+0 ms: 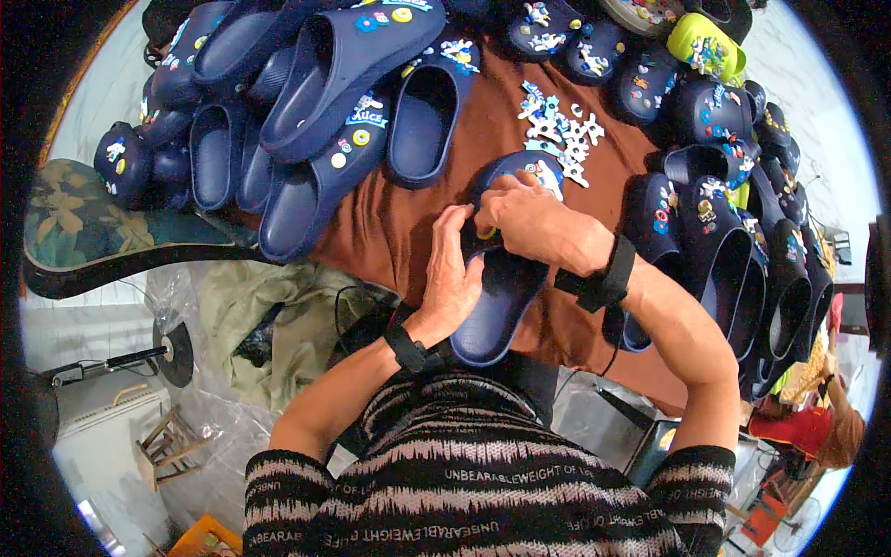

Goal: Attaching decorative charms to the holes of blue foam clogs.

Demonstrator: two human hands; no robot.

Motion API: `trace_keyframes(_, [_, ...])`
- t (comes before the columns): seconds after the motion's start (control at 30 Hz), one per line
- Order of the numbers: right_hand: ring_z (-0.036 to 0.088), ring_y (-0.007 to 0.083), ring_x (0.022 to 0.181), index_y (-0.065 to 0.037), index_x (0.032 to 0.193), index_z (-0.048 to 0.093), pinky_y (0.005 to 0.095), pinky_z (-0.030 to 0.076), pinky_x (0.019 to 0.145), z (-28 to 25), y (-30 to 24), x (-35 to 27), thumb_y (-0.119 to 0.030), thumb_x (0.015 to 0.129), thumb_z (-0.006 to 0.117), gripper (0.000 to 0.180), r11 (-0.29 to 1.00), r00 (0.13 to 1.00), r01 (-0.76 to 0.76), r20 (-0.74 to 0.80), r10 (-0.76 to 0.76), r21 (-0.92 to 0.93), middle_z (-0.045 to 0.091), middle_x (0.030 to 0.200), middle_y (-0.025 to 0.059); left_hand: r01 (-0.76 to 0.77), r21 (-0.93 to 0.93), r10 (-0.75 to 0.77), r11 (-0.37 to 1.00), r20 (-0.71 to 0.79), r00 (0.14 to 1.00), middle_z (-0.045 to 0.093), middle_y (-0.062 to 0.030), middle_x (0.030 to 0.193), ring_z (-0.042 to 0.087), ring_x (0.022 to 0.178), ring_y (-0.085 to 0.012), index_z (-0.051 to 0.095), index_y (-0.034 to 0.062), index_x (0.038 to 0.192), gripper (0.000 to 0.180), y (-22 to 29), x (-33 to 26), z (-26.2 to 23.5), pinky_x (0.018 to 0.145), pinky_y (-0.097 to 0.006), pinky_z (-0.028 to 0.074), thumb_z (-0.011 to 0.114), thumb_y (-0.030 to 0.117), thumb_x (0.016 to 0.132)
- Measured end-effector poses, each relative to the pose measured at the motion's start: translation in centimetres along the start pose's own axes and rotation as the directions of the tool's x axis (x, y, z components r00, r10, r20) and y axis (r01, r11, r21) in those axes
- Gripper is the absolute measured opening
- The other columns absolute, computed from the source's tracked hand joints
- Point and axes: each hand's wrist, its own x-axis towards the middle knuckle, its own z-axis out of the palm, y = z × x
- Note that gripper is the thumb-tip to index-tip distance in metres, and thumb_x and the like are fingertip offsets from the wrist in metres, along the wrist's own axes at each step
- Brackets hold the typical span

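A navy blue slip-on clog lies on the brown cloth in front of me, its heel toward my body. My left hand grips its left side, the thumb along the rim and fingers against the upper. Over the toe, my right hand is closed with bent fingers pressed to the upper; whatever is between the fingertips is hidden. Colourful shoe charms show on the toe beyond my knuckles. Just past the clog is a loose heap of white and blue charms.
Brown cloth covers the table. Decorated navy clogs are piled at left, with more navy clogs at right. A lime green clog sits at the far right. At lower left stands a small wooden stool. Another person is at right.
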Motion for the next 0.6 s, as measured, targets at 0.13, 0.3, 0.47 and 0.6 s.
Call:
trace_keyframes(0.13, [0.056, 0.0306, 0.118, -0.013, 0.101, 0.075, 0.0484, 0.04, 0.103, 1.1, 0.9, -0.3, -0.007, 0.081, 0.062, 0.025, 0.991, 0.994, -0.042, -0.093, 0.054, 0.129, 0.067, 0.11, 0.0083, -0.006, 0.001, 0.006, 1.0, 0.005, 1.0, 0.041, -0.0209, 0.142, 0.038, 0.138, -0.0357, 0.035, 0.0013, 0.143, 0.068, 0.0, 0.0, 0.1, 0.117, -0.041, 0.028, 0.061, -0.008, 0.081])
trace_keyframes(0.3, [0.058, 0.0327, 0.113, -0.009, 0.098, 0.073, 0.0469, 0.043, 0.099, 1.2, 1.8, -0.8, -0.017, 0.085, 0.066, 0.017, 0.944, 0.975, 0.012, -0.213, 0.063, 0.331, 0.067, 0.109, 0.0113, 0.058, -0.068, -0.054, 0.996, 0.053, 0.997, 0.042, -0.0214, 0.142, 0.04, 0.137, -0.0353, 0.033, 0.0, 0.144, 0.067, -0.2, -0.3, 0.6, 0.116, -0.041, 0.031, 0.06, -0.006, 0.084])
trace_keyframes(0.47, [0.063, 0.0347, 0.101, -0.006, 0.098, 0.072, 0.0443, 0.049, 0.089, 0.9, 2.4, -1.1, -0.019, 0.085, 0.067, 0.019, 0.952, 0.988, -0.047, -0.125, 0.089, 0.303, 0.069, 0.102, 0.0142, 0.031, -0.022, -0.027, 0.999, 0.182, 0.983, 0.044, -0.0224, 0.143, 0.044, 0.135, -0.0362, 0.03, -0.0005, 0.146, 0.069, -0.4, 0.6, 0.1, 0.114, -0.043, 0.035, 0.061, -0.005, 0.084])
trace_keyframes(0.6, [0.067, 0.0376, 0.096, -0.006, 0.098, 0.073, 0.0484, 0.052, 0.085, 2.6, 3.3, -2.1, -0.019, 0.083, 0.067, 0.021, 0.947, 0.923, 0.082, -0.382, 0.046, 0.312, 0.072, 0.098, 0.0171, -0.029, 0.011, 0.026, 1.0, 0.221, 0.975, 0.05, -0.0201, 0.136, 0.052, 0.127, -0.0359, 0.038, 0.0038, 0.142, 0.067, -0.7, 2.0, -1.3, 0.107, -0.044, 0.043, 0.067, -0.003, 0.082])
